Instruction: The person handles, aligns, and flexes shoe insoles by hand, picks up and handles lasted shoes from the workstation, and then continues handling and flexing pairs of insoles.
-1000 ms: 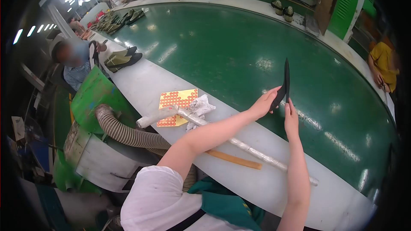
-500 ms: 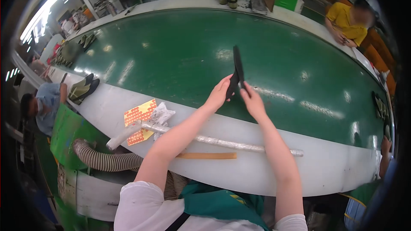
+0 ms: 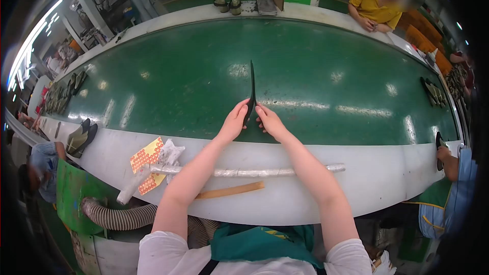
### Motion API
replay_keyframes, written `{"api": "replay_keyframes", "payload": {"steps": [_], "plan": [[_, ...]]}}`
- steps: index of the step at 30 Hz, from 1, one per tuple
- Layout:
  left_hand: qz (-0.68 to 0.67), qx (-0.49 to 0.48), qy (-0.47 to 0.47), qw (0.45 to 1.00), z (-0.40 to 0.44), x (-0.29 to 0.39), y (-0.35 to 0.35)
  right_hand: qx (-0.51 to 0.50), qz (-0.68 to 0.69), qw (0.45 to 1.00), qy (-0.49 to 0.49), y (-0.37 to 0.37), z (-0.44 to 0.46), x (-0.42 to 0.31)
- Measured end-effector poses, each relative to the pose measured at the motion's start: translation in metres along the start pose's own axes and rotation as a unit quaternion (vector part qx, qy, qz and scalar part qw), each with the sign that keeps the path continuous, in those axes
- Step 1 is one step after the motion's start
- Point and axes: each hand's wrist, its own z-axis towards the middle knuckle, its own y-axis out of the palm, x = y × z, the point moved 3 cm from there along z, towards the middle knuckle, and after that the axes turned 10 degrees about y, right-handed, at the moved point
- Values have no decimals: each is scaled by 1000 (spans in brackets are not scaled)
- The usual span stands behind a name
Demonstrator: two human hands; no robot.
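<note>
Two thin black shoe soles (image 3: 252, 84) stand upright, nearly edge-on to me, above the near part of the green surface. Their lower ends are gripped from the left by my left hand (image 3: 235, 120), fingers closed. My right hand (image 3: 270, 122) pinches the same ends from the right, its fingertips close to the left ones. The soles lie almost against each other, so their faces are hidden. Below my forearms, a plastic-wrapped tube (image 3: 254, 172) crosses the white tabletop (image 3: 285, 206).
Sheets of orange round stickers (image 3: 146, 155), crumpled wrapping (image 3: 171, 154) and a tan strip (image 3: 232, 190) lie on the white top. Shoes (image 3: 81, 137) sit at left, others (image 3: 432, 91) on the green belt (image 3: 178, 71) at right. A co-worker's hand (image 3: 448, 163) holds a shoe; a ribbed hose (image 3: 119, 217) runs below.
My hands have come closer together and lower, turning the soles from a slanted, spread V to upright and edge-on. The view has shifted right. A co-worker's hand with a shoe shows more fully at right.
</note>
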Motion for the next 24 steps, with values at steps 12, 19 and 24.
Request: {"api": "replay_keyframes", "payload": {"steps": [12, 19, 24], "plan": [[-2, 5, 38, 999, 3, 2, -6, 32, -48, 996, -74, 3, 7, 4], [-225, 54, -67, 971, 1, 14, -7, -64, 248, 966, 35, -3, 1, -2], [-426, 163, -129, 881, 8, -12, -20, -111, 437, 885, 115, -13, 20, 16]]}}
